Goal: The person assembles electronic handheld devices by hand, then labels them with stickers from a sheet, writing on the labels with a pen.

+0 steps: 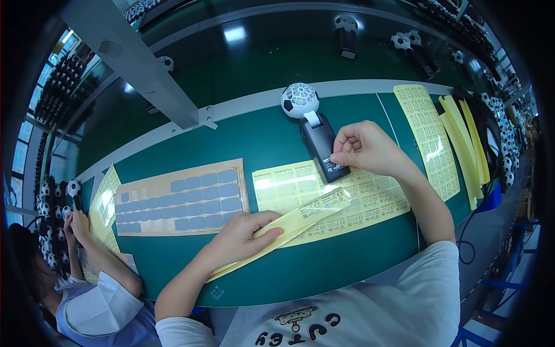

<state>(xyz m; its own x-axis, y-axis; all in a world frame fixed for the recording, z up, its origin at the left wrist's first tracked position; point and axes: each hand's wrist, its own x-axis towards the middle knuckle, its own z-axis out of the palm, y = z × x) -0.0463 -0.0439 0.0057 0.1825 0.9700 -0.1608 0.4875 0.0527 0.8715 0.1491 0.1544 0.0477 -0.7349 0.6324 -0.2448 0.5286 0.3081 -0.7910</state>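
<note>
A handheld fan (316,139) lies on the green table, its black-and-white football-shaped head (300,100) pointing away from me. My right hand (367,148) is closed in a pinch over the lower part of the black handle. At its fingertips a small printed label (333,167) shows against the handle. My left hand (245,236) is closed round a folded yellow sheet of clear labels (306,216). Under that fold and the handle's lower end lies a flat yellow label sheet (370,199) with rows of printed labels.
To the left sits a tan sheet with grey pads (179,199). More label sheets (428,136) and yellow backing strips (464,147) lie at the right. Beyond the metal post (133,63), several fans (347,37) rest on a dark green surface. A co-worker (98,283) handles a fan at far left.
</note>
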